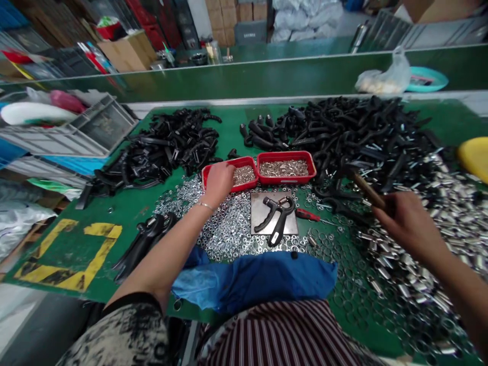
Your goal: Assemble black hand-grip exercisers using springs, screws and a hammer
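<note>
My left hand [220, 182] reaches into the left red tray [249, 187], its fingers pressed together at the small metal parts; what they hold, if anything, is hidden. On the right, my right hand [406, 216] is closed round the wooden handle of a hammer [366, 189], held above black parts and metal cylinders. Between the hands, a black hand grip [280, 223] with two handles lies on a square metal plate [257, 206]. A red screwdriver [308, 215] lies just right of the plate. The second red tray [286, 179] also holds small metal parts.
Black handles are heaped at the back left [168, 142] and back right [343, 127]. Silver nuts [224, 229] surround the plate's left side. Metal cylinders [453, 218] cover the right. A blue cloth [255, 279] lies at the front edge, and a grey crate [102, 127] stands left.
</note>
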Action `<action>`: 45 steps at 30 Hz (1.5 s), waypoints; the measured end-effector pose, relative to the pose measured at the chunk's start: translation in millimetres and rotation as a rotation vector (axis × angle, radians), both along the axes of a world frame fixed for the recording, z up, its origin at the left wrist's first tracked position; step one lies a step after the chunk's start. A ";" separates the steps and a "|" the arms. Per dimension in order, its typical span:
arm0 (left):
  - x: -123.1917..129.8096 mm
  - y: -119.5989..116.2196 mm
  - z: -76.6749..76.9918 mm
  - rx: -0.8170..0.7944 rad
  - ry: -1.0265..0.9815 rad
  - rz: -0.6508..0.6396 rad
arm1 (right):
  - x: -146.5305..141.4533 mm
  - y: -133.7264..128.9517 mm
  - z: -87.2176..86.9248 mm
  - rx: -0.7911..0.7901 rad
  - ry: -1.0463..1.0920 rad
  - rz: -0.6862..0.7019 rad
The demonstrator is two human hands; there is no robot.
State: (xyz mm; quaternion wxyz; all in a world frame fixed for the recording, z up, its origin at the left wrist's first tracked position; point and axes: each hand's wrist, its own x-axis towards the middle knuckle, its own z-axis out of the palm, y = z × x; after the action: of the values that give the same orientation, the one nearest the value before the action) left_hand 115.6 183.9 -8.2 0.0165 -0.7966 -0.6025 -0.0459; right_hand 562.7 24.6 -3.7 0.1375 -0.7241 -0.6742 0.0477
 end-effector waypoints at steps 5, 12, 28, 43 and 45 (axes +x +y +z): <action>-24.6 37.7 -5.2 -0.204 0.150 0.143 | -69.1 -32.1 13.0 -0.227 0.301 0.319; -27.6 26.8 -18.8 -0.132 0.071 0.146 | -109.8 -29.1 7.5 -0.047 0.315 0.433; 89.6 -38.0 -5.9 -0.162 -0.441 -0.414 | -95.3 -35.4 -9.3 -0.218 0.840 0.015; 132.9 -31.3 -20.5 -0.198 -0.179 -0.473 | -76.1 -52.0 -33.0 -0.267 1.019 -0.110; 135.5 -35.8 -21.4 -0.117 -0.086 -0.535 | -75.6 -51.1 -33.0 -0.258 0.997 -0.092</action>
State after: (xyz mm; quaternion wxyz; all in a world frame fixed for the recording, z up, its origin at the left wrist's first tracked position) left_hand 251.0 148.0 -29.6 -0.0679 -0.9243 -0.3726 -0.0477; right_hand 487.1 -26.5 -36.8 0.3536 -0.6534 -0.4829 0.4635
